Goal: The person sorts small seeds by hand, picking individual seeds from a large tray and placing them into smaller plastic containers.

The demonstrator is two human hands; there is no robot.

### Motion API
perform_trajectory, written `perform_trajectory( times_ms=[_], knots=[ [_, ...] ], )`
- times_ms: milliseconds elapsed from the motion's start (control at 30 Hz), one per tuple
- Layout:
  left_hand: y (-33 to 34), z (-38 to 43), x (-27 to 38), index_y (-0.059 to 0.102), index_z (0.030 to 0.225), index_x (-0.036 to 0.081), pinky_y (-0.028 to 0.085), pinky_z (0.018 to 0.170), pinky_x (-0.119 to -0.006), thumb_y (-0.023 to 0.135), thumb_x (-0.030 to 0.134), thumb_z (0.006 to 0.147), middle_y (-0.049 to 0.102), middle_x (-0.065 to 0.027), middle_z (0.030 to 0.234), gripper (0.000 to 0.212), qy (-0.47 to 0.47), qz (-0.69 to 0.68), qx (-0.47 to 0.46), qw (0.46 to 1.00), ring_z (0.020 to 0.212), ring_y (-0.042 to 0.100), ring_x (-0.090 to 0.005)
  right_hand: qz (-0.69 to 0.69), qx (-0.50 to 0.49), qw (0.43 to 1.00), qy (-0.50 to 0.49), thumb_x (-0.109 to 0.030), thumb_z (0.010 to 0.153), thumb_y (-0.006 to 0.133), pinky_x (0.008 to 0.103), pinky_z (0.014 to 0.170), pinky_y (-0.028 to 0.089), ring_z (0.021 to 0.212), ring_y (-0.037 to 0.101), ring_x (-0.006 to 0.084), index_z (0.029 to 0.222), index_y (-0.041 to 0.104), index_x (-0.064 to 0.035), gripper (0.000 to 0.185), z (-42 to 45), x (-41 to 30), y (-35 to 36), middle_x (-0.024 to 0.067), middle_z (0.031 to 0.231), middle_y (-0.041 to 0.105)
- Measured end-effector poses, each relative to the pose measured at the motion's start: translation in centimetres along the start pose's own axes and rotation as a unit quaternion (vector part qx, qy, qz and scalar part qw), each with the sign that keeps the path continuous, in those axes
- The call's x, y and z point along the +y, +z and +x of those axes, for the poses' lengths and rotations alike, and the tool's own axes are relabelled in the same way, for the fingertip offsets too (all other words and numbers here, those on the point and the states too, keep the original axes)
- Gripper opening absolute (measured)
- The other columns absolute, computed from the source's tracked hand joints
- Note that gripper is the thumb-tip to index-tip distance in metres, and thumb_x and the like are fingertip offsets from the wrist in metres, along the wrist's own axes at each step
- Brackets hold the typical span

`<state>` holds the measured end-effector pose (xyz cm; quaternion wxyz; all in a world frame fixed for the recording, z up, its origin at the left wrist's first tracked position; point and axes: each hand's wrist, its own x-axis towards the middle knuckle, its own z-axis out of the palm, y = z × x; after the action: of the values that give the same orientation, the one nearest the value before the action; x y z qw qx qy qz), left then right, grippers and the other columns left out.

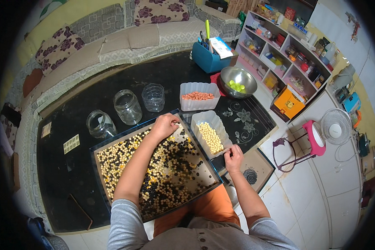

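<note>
A shallow cardboard box point(208, 163) lies before me, partly over my lap. Mixed pale, yellow and black beans and kernels point(120, 153) cover much of its floor. Over its far right corner is my left hand point(165, 126), with a dark bean point(177, 122) between thumb and forefinger. My right hand point(234, 158) grips the near rim of a translucent plastic container point(206, 116) just right of the box. Pale yellow soybeans point(211, 137) lie inside that container. Behind it stands another plastic container point(200, 106) of pinkish peanuts point(197, 96).
Two glass jars point(127, 107) and a clear plastic cup point(153, 97) line the black table point(72, 178) beyond the box. Farther right are a steel bowl point(250, 78) with green pieces and a blue organizer point(206, 61). A pink stool point(312, 137) stands right, by a fan point(335, 126).
</note>
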<state>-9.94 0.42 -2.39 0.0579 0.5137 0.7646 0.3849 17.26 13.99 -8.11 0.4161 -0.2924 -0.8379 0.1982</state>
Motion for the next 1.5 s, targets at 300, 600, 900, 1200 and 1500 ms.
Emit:
perform_trajectory(
  times_ms=[300,600,900,1200,1500],
  knots=[
    [1.9,0.2,-1.1,0.064,0.078,0.001,0.05,0.066,-0.033,0.065,0.009,0.069,0.063,-0.0148,0.08,0.012,0.031,0.063,-0.058,0.996,0.072,0.062,-0.0287,-0.009,0.008,1.0,-0.014,-0.005,0.068,0.053,0.0358,0.059,0.041,0.063,0.05,0.0266,0.071,0.051,-0.0041,0.004,0.0,0.0,0.0,0.0085,0.066,0.05],
    [-1.3,1.4,3.2,0.066,0.078,0.001,0.048,0.057,-0.026,0.067,0.011,0.069,0.06,-0.0089,0.07,0.013,0.061,-0.008,0.028,0.998,0.058,0.058,-0.0162,-0.003,0.001,1.0,-0.008,-0.006,0.069,0.053,0.0356,0.058,0.041,0.062,0.05,0.0263,0.072,0.052,-0.0045,0.004,0.0,-0.1,-0.1,0.0085,0.066,0.05],
    [0.7,2.7,8.0,0.065,0.085,0.001,0.048,0.06,-0.026,0.066,0.014,0.074,0.061,-0.009,0.078,0.017,0.14,-0.094,-0.024,0.985,0.062,0.059,-0.0159,0.019,0.011,1.0,-0.012,-0.004,0.069,0.052,0.0345,0.055,0.039,0.06,0.048,0.0281,0.07,0.047,-0.0002,0.006,0.1,-0.3,0.0,0.0125,0.065,0.045],
    [-0.4,-0.5,-0.1,0.065,0.088,0.001,0.05,0.071,-0.033,0.058,0.006,0.075,0.063,-0.0134,0.09,0.016,0.012,-0.006,0.072,0.997,0.077,0.062,-0.0283,0.011,0.013,1.0,-0.013,-0.004,0.067,0.053,0.0346,0.058,0.041,0.061,0.05,0.0254,0.072,0.053,-0.0043,0.005,-0.1,0.0,0.0,0.0078,0.066,0.05],
    [1.7,0.3,-1.0,0.064,0.091,-0.001,0.049,0.076,-0.036,0.059,0.006,0.075,0.062,-0.0153,0.094,0.018,0.054,0.101,0.027,0.993,0.083,0.06,-0.0317,0.0,0.011,1.0,-0.015,-0.005,0.067,0.053,0.0351,0.058,0.041,0.062,0.05,0.0261,0.072,0.053,-0.0042,0.005,0.0,0.0,-0.1,0.0084,0.065,0.05]
  ],
)
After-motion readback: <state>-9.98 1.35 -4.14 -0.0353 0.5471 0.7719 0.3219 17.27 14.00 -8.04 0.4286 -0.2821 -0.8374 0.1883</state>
